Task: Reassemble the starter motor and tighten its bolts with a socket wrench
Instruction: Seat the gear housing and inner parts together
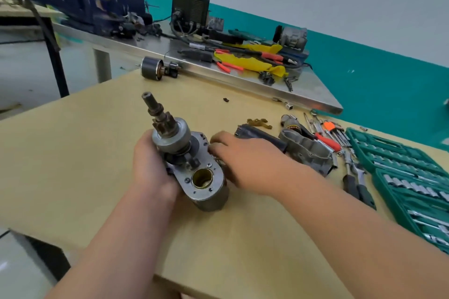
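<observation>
The starter motor assembly (206, 179) stands on the tan table (73, 153), its pinion gear and shaft (158, 116) pointing up and away from me. A brass bushing hole (202, 178) shows in its grey plate. My left hand (150, 165) grips the assembly from the left side. My right hand (243, 160) reaches in from the right, fingertips touching the plate's far edge; whether they pinch something is hidden. The grey nose housing (308, 150) lies to the right. A socket wrench (357, 177) lies beside it.
A green socket set case (408, 177) lies open at the right. Screwdrivers and hex keys (328, 133) lie behind the housing. A dark motor part (153, 68) sits at the far table edge. A steel bench (243, 80) behind carries a vise, a welder, cables and pliers.
</observation>
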